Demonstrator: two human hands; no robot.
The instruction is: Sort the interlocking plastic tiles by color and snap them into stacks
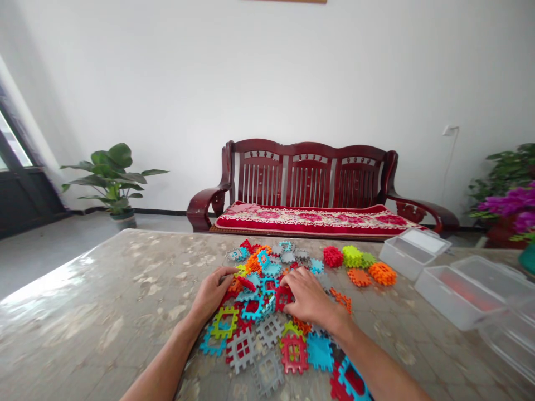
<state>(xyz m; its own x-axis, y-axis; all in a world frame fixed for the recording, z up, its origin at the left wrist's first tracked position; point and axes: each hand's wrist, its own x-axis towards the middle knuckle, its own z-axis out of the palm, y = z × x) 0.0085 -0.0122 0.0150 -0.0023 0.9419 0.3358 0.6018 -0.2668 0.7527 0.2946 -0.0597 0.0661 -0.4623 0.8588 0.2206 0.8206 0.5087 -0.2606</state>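
A heap of notched plastic building tiles in several colours lies on the table between my hands. My right hand (308, 294) grips a red window tile (283, 298) at the heap's right side, thumb below it and fingers above. At the left edge, my left hand (214, 288) is loosely curved, thumb and forefinger apart, next to an orange tile (234, 286) and a tilted red tile (247, 283). Nearer me lie a lime frame tile (225, 322), a grey window tile (241, 350), a red window tile (294, 355) and a solid blue tile (320, 352).
Stacks of red tiles (333, 257), lime tiles (352, 256) and orange tiles (383, 273) stand right of the heap. Clear plastic boxes (460, 295) line the table's right side, one with orange-red contents. A wooden bench (307, 178) stands behind the table (137, 278).
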